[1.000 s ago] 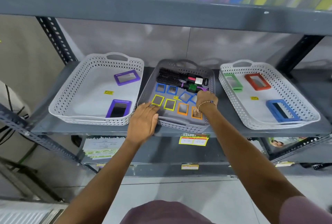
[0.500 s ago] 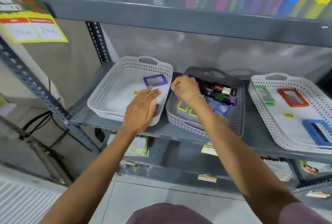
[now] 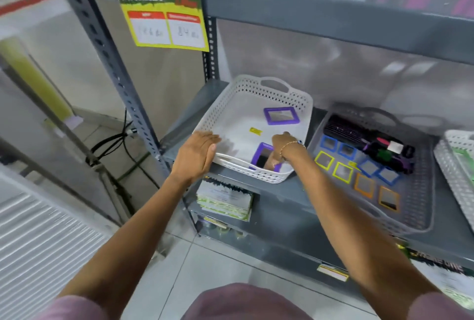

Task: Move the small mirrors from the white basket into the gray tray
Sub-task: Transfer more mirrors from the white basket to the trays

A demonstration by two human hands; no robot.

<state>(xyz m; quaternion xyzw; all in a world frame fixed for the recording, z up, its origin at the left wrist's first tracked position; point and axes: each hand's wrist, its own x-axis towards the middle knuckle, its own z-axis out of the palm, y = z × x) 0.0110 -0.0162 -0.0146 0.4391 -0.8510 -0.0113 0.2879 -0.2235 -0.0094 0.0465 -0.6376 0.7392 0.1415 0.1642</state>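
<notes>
The white basket (image 3: 256, 83) stands at the left end of the middle shelf. Two purple-framed mirrors lie in it: one at the back (image 3: 281, 115), one near the front rim (image 3: 259, 153). My right hand (image 3: 280, 146) reaches down into the basket, its fingers curled over the near mirror's right edge. My left hand (image 3: 196, 155) rests flat on the basket's front left corner. To the right, the gray tray (image 3: 420, 196) holds several small mirrors with blue, yellow and orange frames.
A black hairbrush (image 3: 343, 131) and other dark items fill the back of the gray tray. Another white basket (image 3: 455, 163) shows at the right edge. A price sign (image 3: 159, 11) hangs from the upper shelf by the steel post (image 3: 115, 70). Cables (image 3: 110, 142) lie on the floor at left.
My view has swung left. My right hand left the gray tray and moved into the white basket onto the near purple mirror. My left hand shifted left to the basket's front corner.
</notes>
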